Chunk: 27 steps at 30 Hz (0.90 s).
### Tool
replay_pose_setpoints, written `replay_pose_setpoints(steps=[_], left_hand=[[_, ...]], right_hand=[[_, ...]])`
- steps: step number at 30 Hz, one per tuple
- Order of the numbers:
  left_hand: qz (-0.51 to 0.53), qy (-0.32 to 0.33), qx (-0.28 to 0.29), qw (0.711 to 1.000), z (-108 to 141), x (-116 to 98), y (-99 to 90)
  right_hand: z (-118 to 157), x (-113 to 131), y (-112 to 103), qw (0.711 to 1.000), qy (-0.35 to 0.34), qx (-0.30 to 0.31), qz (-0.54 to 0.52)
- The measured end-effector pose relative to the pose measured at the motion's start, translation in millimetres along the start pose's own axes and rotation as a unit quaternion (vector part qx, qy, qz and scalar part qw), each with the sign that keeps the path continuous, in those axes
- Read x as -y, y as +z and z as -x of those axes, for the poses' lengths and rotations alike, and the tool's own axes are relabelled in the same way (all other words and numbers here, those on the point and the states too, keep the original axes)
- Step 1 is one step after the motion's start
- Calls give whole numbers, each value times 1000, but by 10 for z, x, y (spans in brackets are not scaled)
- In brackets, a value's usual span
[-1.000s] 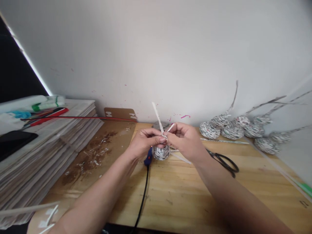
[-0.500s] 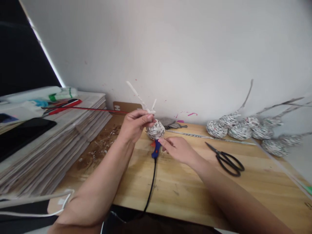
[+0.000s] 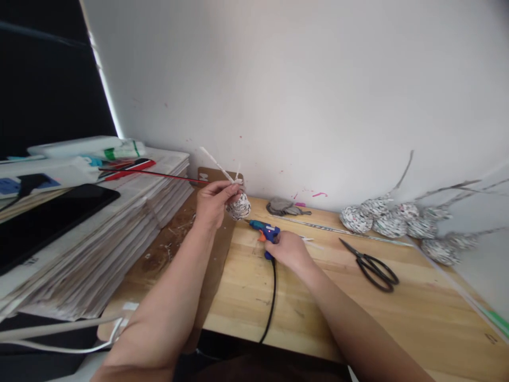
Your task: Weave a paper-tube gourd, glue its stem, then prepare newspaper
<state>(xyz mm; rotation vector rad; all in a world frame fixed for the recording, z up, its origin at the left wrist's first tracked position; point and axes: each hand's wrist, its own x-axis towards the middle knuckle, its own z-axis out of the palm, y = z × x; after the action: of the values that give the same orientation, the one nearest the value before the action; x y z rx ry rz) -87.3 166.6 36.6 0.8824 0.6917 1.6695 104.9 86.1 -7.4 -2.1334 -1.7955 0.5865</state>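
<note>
A small gourd-like piece woven from rolled newsprint (image 3: 239, 207) hangs from my left hand (image 3: 217, 200), whose fingers pinch its top. Two pale paper strips (image 3: 217, 163) stick up above those fingers. My right hand (image 3: 289, 248) is closed on the grip of a blue glue gun (image 3: 265, 230) with an orange trigger. Its nozzle points left, just below and right of the woven piece; whether they touch I cannot tell. A thin red-and-black rod (image 3: 159, 174) runs leftward from my left hand; whether the fingers hold it is hidden.
Black-handled scissors (image 3: 374, 268) lie on the wooden table to the right. Several woven paper gourds (image 3: 392, 223) stand by the wall, near a long paper rod (image 3: 342, 230). At left, a paper stack (image 3: 159, 204) carries a phone (image 3: 67, 217). A black cord (image 3: 271, 302) trails from the glue gun.
The glue gun has swung from upright, partly under the woven piece, to pointing left beside it. My right hand now wraps its grip more fully. The view has shifted somewhat.
</note>
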Motion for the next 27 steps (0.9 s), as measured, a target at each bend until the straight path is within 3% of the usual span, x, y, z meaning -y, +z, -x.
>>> replay_pose_setpoints(steps=[5,11,13,16,18,22,27], left_hand=[[31,22,-20,999,-63,-64,-86],[28,0,8,1000,-38,-76,-80],[21,-17,28,999,-10,-54,-62],[9,-47,57,997,47,-4,-26],[0,-69,74,995,95,35,6],[-19,-110,111,987,201,112,75],[-30,-108,192,975,297,178,106]], right_hand=[[30,-126,-53,985,41,50,-160],[184,-247,-205,918,26,91,-386],[276,-267,-322,892,7,56,-449],[452,-245,-519,839,-92,-70,-532],[562,-215,-627,822,-138,-102,-543],[689,-220,-684,840,-180,-21,-512],[752,-366,-517,876,-200,-39,-437]])
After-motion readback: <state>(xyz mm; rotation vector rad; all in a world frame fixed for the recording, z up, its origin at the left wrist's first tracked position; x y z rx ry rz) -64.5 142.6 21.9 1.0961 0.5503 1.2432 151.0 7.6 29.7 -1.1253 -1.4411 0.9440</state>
